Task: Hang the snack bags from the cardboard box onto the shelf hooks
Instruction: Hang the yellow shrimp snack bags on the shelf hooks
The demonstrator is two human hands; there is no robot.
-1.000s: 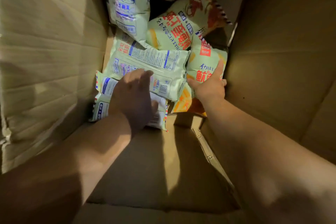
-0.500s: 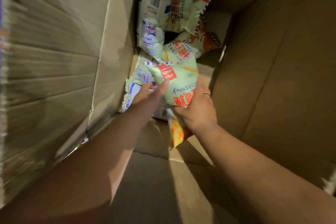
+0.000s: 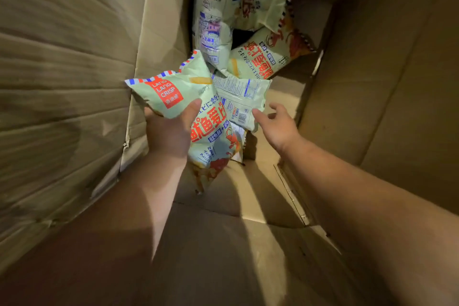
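Snack bag [image 3: 171,93]: held up inside cardboard box [image 3: 74,82] by left hand [image 3: 166,134], thumb clamped over its front.
Right hand [image 3: 280,126]: fingers apart, at bag's three o'clock.
Other bags [image 3: 263,59]: twelve o'clock.

snack bags [image 3: 198,117] glossy crinkled plastic film; cardboard box [image 3: 64,82] matt, ribbed.

Down on the floor of the brown corrugated cardboard box [image 3: 248,196], pale green plastic snack bags with red lettering [image 3: 260,62] lie heaped at the far end, two propped against the back wall.
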